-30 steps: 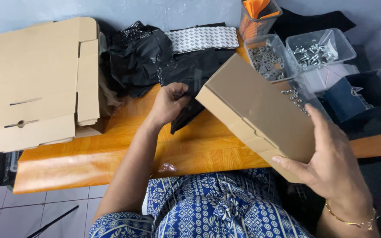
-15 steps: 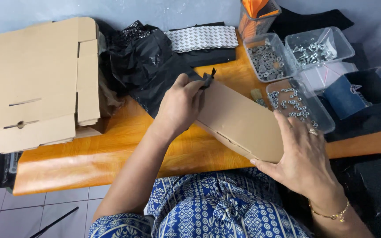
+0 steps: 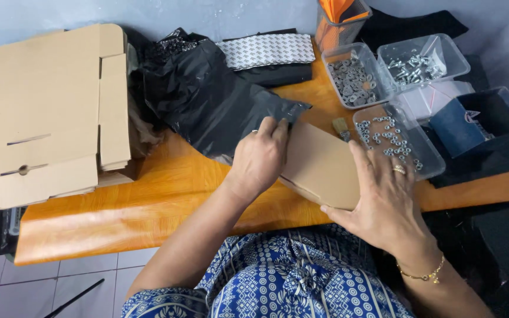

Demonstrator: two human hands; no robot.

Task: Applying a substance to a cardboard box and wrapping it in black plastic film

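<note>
Head view: left hand (image 3: pixel 260 158) and right hand (image 3: pixel 384 200) lie flat, fingers extended, pressing small brown cardboard box (image 3: pixel 320 165) on orange table (image 3: pixel 166 188).

Left hand (image 3: pixel 260 158) pressed on the far edge of a small brown cardboard box (image 3: pixel 320 165), right hand (image 3: pixel 384 200) flat on its near corner. Box lying on an orange wooden table (image 3: pixel 148 200), black plastic bag (image 3: pixel 207 103) just behind, clear tubs of metal hardware (image 3: pixel 399 138) beside.
</note>
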